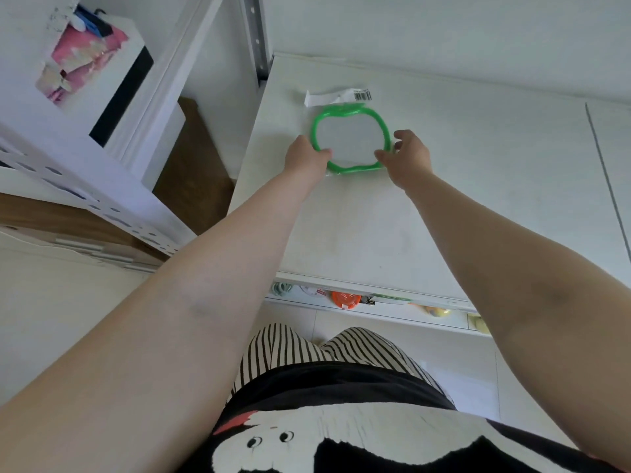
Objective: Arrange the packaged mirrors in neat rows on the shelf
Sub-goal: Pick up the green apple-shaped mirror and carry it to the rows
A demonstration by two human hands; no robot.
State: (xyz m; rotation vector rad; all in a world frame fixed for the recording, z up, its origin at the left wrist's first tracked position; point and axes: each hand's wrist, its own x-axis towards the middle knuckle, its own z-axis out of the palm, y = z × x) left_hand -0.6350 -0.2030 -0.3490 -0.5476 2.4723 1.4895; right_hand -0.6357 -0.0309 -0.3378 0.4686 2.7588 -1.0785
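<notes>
Green-framed packaged mirror (351, 139) lies flat toward the shelf's (478, 186) 12 o'clock back-left; left hand (305, 155) and right hand (408, 157) pinch its 9 and 3 edges. Slick bag could slip, leaving it crooked.

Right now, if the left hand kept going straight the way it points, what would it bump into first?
The left hand already touches the green-framed mirror in its clear packet. Past that, probably only bare shelf, then the back wall, though depth is unclear.
</notes>
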